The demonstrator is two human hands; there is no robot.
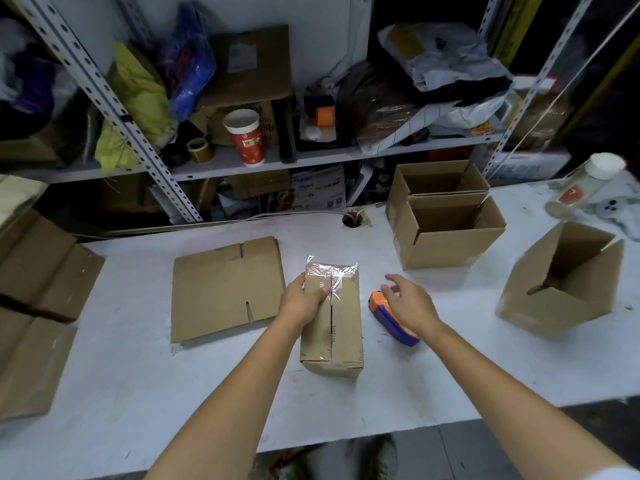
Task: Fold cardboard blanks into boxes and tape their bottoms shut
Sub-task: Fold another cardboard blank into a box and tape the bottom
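The taped box (341,323) is lying bottom-up at the middle of the table (138,393). It is being gripped near its far left corner by the left hand (304,299), with the thumb on top and the fingers wrapped round the side. The right hand (410,303) is being held with fingers spread apart just above the orange and purple tape dispenser (393,322), which is lying just right of the box. Whether the dispenser is being touched cannot be told.

The clear tape (332,271) is looking crumpled at the far end. If the box is being lifted or turned by one hand only, that wrinkled tail could be peeled up and the seam sprung. The dispenser could also be knocked by the box as it is being turned.

Open room is being left at the near left, and a strip between the box and the flat blank (221,292). At the far right two open boxes (446,233) are standing together, and a tilted box (561,285) is crowding the right side. The table's near edge is running not far from the box's near end.
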